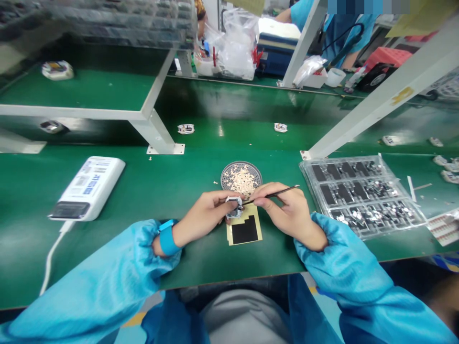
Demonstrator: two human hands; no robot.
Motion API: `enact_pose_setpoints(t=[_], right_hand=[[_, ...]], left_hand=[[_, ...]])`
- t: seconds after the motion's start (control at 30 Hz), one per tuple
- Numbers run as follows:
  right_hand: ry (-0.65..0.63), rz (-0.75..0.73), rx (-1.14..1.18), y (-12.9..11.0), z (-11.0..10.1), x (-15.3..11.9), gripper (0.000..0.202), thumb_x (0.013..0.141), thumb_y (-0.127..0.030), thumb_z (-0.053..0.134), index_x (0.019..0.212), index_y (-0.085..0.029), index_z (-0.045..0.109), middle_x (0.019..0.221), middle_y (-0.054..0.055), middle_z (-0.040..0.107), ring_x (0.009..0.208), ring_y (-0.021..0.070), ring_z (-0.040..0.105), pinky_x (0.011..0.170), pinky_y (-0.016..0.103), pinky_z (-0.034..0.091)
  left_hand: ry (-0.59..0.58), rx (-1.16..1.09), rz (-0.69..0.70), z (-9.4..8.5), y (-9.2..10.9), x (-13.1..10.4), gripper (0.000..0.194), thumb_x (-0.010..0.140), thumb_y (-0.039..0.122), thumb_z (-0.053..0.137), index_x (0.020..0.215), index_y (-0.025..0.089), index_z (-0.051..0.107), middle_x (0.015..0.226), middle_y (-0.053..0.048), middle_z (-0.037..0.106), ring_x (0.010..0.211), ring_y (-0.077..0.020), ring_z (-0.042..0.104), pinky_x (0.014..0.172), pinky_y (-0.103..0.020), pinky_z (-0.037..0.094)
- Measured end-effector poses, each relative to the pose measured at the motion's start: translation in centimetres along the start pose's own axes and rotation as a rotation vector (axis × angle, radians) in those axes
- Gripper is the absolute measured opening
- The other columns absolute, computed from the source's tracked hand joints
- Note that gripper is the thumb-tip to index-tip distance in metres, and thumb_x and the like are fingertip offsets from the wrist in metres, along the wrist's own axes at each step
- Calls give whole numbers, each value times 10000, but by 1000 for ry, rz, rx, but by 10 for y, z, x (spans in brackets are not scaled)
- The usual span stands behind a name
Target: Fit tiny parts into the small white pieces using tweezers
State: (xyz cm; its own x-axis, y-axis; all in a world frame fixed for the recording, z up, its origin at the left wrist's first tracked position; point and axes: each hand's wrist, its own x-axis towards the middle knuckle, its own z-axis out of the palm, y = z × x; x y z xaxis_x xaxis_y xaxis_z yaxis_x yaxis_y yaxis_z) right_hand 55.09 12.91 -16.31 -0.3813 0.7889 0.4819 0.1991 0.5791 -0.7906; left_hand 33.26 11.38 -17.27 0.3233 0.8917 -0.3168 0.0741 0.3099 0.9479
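Near the middle of the green bench, my left hand (208, 212) is closed on a small white-rimmed device (234, 207), thumb over its face. My right hand (287, 210) pinches dark tweezers (278, 192), whose tip reaches the device's right side; whether the tip holds anything is too small to tell. Below the device lies a yellowish sheet (260, 233) with a black stepped patch (245, 231). Just beyond my hands is a round grey perforated dish (224, 176) heaped with small beige pieces (242, 180).
On the right sits a clear tray (366, 191) of black and silvery parts. A white boxy device (88, 188) with a cable is at left. Small devices (186, 128) (280, 127) lie farther back. Metal posts (158, 131) rise from the bench; people stand beyond.
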Motion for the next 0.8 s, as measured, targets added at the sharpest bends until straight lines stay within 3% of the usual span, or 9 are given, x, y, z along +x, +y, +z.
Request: enact_pose_setpoints(t=[0.8], right_hand=[[-65,-220,-57,-5,2,2,172,884,-95,719,1018,-201,697,935,54,755,918,192,712,828,367,602]], left_hand=[[35,20,3,2,7,-1,239,890,171,643,1088,128,770,682,6,684,486,-59,450,461,-162,378]])
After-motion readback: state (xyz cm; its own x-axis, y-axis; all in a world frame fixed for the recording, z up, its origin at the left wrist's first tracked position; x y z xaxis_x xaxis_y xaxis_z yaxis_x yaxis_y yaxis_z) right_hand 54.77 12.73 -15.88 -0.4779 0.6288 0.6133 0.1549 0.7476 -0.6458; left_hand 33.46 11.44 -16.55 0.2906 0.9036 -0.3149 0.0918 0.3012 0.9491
